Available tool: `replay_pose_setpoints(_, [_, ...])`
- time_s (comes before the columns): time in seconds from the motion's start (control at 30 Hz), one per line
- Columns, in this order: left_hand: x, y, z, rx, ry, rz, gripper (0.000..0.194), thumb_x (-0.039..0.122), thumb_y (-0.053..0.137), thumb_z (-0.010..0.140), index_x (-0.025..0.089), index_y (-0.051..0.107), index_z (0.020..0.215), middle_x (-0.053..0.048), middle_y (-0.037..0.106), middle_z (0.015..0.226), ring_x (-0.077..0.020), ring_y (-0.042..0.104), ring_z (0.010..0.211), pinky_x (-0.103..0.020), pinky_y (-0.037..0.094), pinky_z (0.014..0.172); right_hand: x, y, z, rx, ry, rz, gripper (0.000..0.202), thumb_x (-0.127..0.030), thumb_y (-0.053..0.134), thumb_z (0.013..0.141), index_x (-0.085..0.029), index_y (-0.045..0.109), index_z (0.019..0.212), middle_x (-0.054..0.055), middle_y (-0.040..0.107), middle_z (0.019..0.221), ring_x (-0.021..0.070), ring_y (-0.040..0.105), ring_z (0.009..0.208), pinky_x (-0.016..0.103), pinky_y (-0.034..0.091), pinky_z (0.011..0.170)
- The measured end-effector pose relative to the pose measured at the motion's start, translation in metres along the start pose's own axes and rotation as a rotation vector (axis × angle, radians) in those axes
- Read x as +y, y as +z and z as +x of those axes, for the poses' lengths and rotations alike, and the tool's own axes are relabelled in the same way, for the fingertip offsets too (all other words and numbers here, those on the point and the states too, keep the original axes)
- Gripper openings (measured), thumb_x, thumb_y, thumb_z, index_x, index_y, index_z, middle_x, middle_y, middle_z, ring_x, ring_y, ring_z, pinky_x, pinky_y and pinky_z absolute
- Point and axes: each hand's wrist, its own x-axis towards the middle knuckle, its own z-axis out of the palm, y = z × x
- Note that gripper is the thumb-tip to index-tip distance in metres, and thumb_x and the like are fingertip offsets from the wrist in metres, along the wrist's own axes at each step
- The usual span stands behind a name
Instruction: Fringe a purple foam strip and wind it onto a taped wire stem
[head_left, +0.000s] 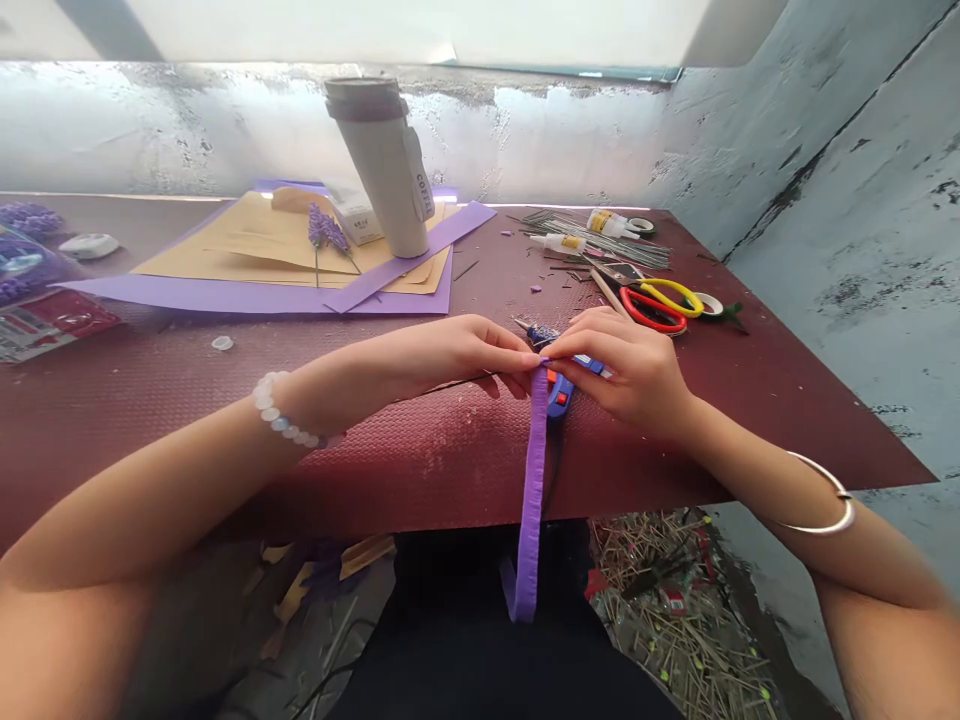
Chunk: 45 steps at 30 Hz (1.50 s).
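My left hand [491,355] and my right hand [622,360] meet fingertip to fingertip above the table's front part, both pinching the upper end of a long purple strip [534,480] with a finely ruffled edge. The strip hangs over the table edge, its lower end curling back in front of dark clothing. A thin dark wire [442,387] sticks out leftward from beneath my left fingers; its other end is hidden at the pinch. Partly behind my right hand lies a blue hot glue gun [559,398] with a red switch.
Scissors [652,302], glue bottles [562,243] and a bundle of wires [630,250] lie at the back right. A coffee cup [379,170] stands on purple and tan paper sheets [247,240] beside purple flower sprigs [326,228]. A plastic bag [34,260] is far left.
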Motion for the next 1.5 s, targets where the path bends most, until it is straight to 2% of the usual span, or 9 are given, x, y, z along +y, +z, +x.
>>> replay_pose_setpoints(0.17, [0.007, 0.004, -0.006, 0.089, 0.01, 0.018, 0.027, 0.036, 0.055, 0.091, 0.018, 0.074, 0.083, -0.001, 0.073, 0.076, -0.0121, 0.065, 0.071, -0.024, 0.049, 0.065, 0.004, -0.002, -0.001, 0.097, -0.234, -0.063, 0.014, -0.013, 0.061, 0.091, -0.025, 0.066, 0.097, 0.001, 0.072, 0.082, 0.0153, 0.062, 0.074, 0.036, 0.05, 0.079])
replay_pose_setpoints(0.3, [0.015, 0.01, -0.009, 0.202, 0.065, 0.113, 0.021, 0.03, 0.059, 0.088, 0.016, 0.074, 0.084, -0.002, 0.075, 0.078, -0.0121, 0.064, 0.071, -0.024, 0.049, 0.065, 0.001, -0.007, 0.0, 0.04, -0.116, -0.016, 0.015, -0.024, 0.065, 0.089, -0.027, 0.062, 0.104, 0.002, 0.07, 0.092, 0.0177, 0.064, 0.085, 0.038, 0.05, 0.082])
replay_pose_setpoints(0.37, [0.018, 0.012, -0.011, 0.238, 0.091, 0.132, 0.02, 0.028, 0.059, 0.088, 0.016, 0.074, 0.084, -0.002, 0.076, 0.079, -0.0119, 0.064, 0.071, -0.024, 0.05, 0.066, -0.001, -0.008, 0.001, -0.008, -0.035, 0.052, 0.029, -0.034, 0.069, 0.086, -0.025, 0.059, 0.111, 0.006, 0.069, 0.102, 0.021, 0.063, 0.095, 0.04, 0.051, 0.084])
replay_pose_setpoints(0.47, [0.021, 0.014, -0.013, 0.267, 0.109, 0.168, 0.019, 0.028, 0.06, 0.087, 0.017, 0.075, 0.083, -0.002, 0.076, 0.077, -0.011, 0.063, 0.067, -0.024, 0.049, 0.063, -0.001, -0.008, 0.001, -0.042, -0.032, 0.114, 0.042, -0.039, 0.072, 0.082, -0.022, 0.054, 0.115, 0.008, 0.066, 0.106, 0.0222, 0.061, 0.098, 0.04, 0.051, 0.084])
replay_pose_setpoints(0.73, [0.017, 0.018, -0.013, 0.394, 0.161, 0.392, 0.02, 0.03, 0.061, 0.089, 0.019, 0.077, 0.083, 0.001, 0.074, 0.07, -0.008, 0.059, 0.059, -0.021, 0.044, 0.055, -0.002, -0.009, 0.0, -0.146, 0.033, 0.076, 0.027, -0.041, 0.065, 0.087, -0.021, 0.053, 0.1, 0.005, 0.066, 0.093, 0.0195, 0.061, 0.084, 0.035, 0.048, 0.077])
replay_pose_setpoints(0.93, [0.021, 0.03, -0.016, 0.482, 0.211, 0.655, 0.021, 0.026, 0.06, 0.089, 0.018, 0.076, 0.078, -0.003, 0.073, 0.072, -0.0104, 0.062, 0.062, -0.024, 0.045, 0.06, -0.006, -0.01, 0.001, -0.156, -0.009, 0.074, 0.006, -0.025, 0.054, 0.094, -0.02, 0.057, 0.092, 0.004, 0.068, 0.083, 0.0167, 0.061, 0.078, 0.032, 0.046, 0.075])
replay_pose_setpoints(1.03, [0.023, 0.028, -0.013, 0.453, 0.155, 0.625, 0.021, 0.026, 0.061, 0.089, 0.017, 0.075, 0.077, -0.001, 0.071, 0.068, -0.0098, 0.059, 0.059, -0.024, 0.043, 0.057, -0.008, -0.01, 0.002, -0.162, 0.051, 0.072, 0.007, -0.024, 0.054, 0.094, -0.019, 0.058, 0.09, 0.004, 0.068, 0.081, 0.0158, 0.059, 0.074, 0.03, 0.045, 0.07])
replay_pose_setpoints(1.23, [0.012, 0.011, -0.001, 0.208, 0.083, 0.271, 0.03, 0.029, 0.053, 0.093, 0.017, 0.075, 0.078, -0.001, 0.071, 0.064, -0.0084, 0.057, 0.054, -0.02, 0.042, 0.049, -0.008, -0.008, 0.005, -0.185, 0.253, 0.154, 0.008, -0.022, 0.055, 0.093, -0.018, 0.057, 0.086, 0.001, 0.067, 0.075, 0.0118, 0.057, 0.064, 0.026, 0.042, 0.061])
replay_pose_setpoints(1.5, [0.003, 0.006, 0.002, 0.07, -0.007, -0.02, 0.037, 0.031, 0.044, 0.097, 0.017, 0.076, 0.085, -0.007, 0.076, 0.077, -0.0117, 0.067, 0.063, -0.023, 0.05, 0.057, -0.004, -0.004, 0.004, -0.126, 0.235, 0.119, 0.007, -0.021, 0.055, 0.093, -0.018, 0.059, 0.088, 0.002, 0.069, 0.079, 0.0122, 0.059, 0.068, 0.026, 0.044, 0.063])
